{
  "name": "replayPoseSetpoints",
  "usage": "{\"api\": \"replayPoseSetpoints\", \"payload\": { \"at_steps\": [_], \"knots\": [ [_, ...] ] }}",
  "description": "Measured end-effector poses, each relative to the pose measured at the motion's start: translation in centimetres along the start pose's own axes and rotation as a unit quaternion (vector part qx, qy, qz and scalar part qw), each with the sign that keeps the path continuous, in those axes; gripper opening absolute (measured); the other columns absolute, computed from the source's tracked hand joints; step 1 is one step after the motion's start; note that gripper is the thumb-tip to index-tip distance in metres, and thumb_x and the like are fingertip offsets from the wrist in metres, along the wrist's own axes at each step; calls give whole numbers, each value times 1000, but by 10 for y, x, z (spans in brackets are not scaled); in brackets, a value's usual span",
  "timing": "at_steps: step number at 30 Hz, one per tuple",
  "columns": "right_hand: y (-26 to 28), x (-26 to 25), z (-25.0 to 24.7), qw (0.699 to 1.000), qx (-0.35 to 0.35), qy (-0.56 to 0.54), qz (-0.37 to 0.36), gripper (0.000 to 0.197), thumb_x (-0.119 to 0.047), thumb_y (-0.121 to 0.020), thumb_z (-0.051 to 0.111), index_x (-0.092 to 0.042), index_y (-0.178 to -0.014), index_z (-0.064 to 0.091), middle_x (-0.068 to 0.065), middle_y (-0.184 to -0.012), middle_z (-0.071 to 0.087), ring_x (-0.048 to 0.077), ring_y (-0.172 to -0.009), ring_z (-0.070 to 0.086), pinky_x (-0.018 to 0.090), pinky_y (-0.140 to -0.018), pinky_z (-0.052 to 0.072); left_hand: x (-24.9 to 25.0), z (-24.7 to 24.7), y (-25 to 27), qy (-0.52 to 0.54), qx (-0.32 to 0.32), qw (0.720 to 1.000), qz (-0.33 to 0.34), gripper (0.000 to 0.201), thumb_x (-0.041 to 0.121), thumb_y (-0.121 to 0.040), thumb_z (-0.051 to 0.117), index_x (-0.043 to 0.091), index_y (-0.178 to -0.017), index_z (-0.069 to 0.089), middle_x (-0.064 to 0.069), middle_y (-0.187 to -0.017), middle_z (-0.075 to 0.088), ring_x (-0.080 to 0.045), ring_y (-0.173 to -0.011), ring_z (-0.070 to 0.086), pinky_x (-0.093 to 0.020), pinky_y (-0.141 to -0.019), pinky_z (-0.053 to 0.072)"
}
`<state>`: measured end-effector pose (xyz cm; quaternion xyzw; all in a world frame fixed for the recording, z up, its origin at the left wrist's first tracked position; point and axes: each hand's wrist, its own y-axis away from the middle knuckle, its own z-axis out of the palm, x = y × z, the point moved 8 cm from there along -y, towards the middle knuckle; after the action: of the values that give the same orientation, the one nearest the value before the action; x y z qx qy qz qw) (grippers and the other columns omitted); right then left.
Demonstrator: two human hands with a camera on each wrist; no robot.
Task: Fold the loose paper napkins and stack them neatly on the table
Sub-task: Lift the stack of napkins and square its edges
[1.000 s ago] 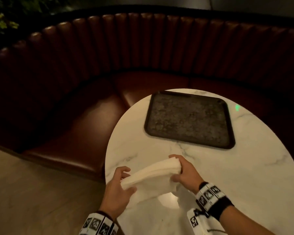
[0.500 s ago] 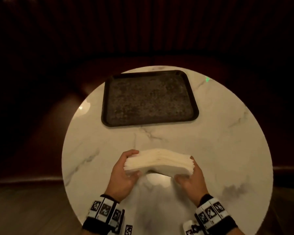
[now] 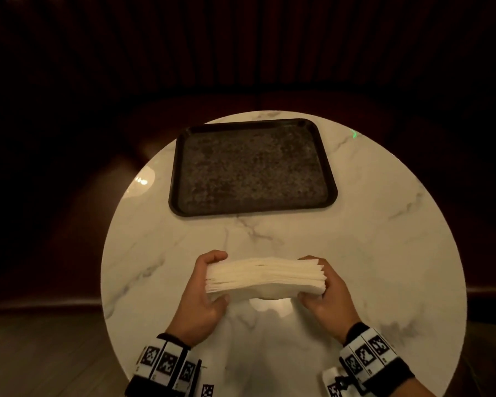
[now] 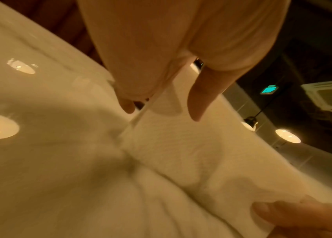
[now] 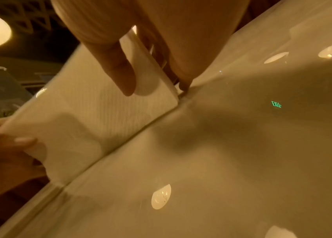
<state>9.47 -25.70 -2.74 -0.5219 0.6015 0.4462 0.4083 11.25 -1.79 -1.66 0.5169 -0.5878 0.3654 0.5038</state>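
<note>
Both hands hold one thick stack of white paper napkins (image 3: 265,277) near the near edge of the round marble worktop (image 3: 384,239), roughly midway between its left and right edges. The left hand (image 3: 202,296) grips the stack's left end, fingers curled over the far side and thumb pressed on the near side; the right hand (image 3: 328,296) grips the right end the same way. In the wrist views the stack's lower edge appears to rest on the worktop, with the sheets standing on edge between thumb and fingers. The layers look roughly aligned, slightly fanned along the top, and the stack bows upward a little in the middle. A dark rectangular tray (image 3: 331,193) lies flat toward the far edge of the worktop, well apart from the napkins. Both wrists carry bands (image 3: 166,363) with black-and-white square markers. Beyond the far edge, dark ribbed upholstery (image 3: 241,53) curves around the worktop.
</note>
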Motion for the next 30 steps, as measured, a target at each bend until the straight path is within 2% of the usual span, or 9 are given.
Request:
{"api": "replayPoseSetpoints", "payload": {
  "at_steps": [2, 5, 10, 14, 17, 20, 23, 25, 30],
  "knots": [
    [-2, 3, 2, 1000, 3, -1, 6, 52, 17, -70, 64, -23, -103, 59, -18, -97, 68, -3, -89, 64, 8, -74, 48, -10, -2, -2, 24, 3, 999, -28, 74, -14, -63, 65, 20, -125, 43, 1, -125, 57, -5, -115, 54, -12, -92, 44],
    [-6, 4, 1, 1000, 26, 13, 5, 46, 15, -72, 64, -25, -95, 63, -19, -92, 70, -3, -83, 65, 8, -71, 48, -18, -5, -7, 41, 23, 998, -34, 66, -11, -65, 67, 16, -121, 46, -3, -113, 63, -9, -107, 59, -14, -88, 47],
    [-7, -10, -3, 999, 26, 14, -17, 34, 6, -75, 73, -25, -89, 67, -18, -89, 71, 0, -80, 67, 12, -70, 49, -3, -8, -6, 43, 41, 998, -4, 39, -8, -70, 72, 21, -90, 55, -6, -97, 67, -16, -89, 64, -19, -72, 50],
    [-10, -5, -9, 1000, 4, 17, -24, 36, 8, -71, 73, -19, -94, 66, -12, -93, 71, 5, -83, 67, 12, -72, 50, 2, -12, -5, 24, 20, 999, 12, 41, -10, -72, 70, 16, -99, 52, 1, -105, 64, -14, -100, 62, -24, -83, 51],
    [-7, 14, 1, 1000, -17, 6, 21, 36, -13, -63, 71, -25, -96, 65, -8, -96, 70, 14, -88, 68, 21, -76, 53, -9, -7, -3, 10, 19, 1000, -21, 50, -4, -70, 74, 17, -109, 48, 2, -116, 60, -7, -108, 59, -18, -92, 47],
    [-7, 17, 2, 1000, -7, 4, 15, 40, -29, -56, 59, -19, -94, 68, -5, -91, 71, 18, -86, 69, 30, -77, 55, -14, -4, -3, 23, 37, 998, -39, 47, -12, -71, 74, 11, -103, 47, -6, -104, 65, -16, -101, 64, -21, -87, 50],
    [-7, 4, 0, 1000, -7, 23, -12, 24, -6, -69, 65, -19, -89, 66, -13, -84, 71, 8, -80, 68, 20, -72, 53, -4, -11, -4, 23, 66, 997, -19, 42, -18, -72, 70, 11, -94, 49, -6, -93, 66, -19, -89, 65, -26, -78, 53],
    [-9, -2, -2, 999, -11, 40, -26, 36, 9, -73, 71, -22, -89, 64, -20, -85, 70, -1, -78, 66, 11, -71, 49, 10, -16, -5, 20, 75, 997, 10, 41, -18, -73, 69, 13, -93, 50, -3, -94, 64, -15, -86, 64, -21, -75, 52],
    [-10, 2, 4, 996, -8, 83, -21, 45, 5, -76, 68, -35, -94, 58, -31, -96, 66, -8, -85, 64, 5, -73, 46, 6, -11, -10, -48, 42, 998, 14, 51, -15, -73, 66, 19, -107, 50, 13, -97, 60, -7, -92, 60, -15, -77, 48]
  ]
}}
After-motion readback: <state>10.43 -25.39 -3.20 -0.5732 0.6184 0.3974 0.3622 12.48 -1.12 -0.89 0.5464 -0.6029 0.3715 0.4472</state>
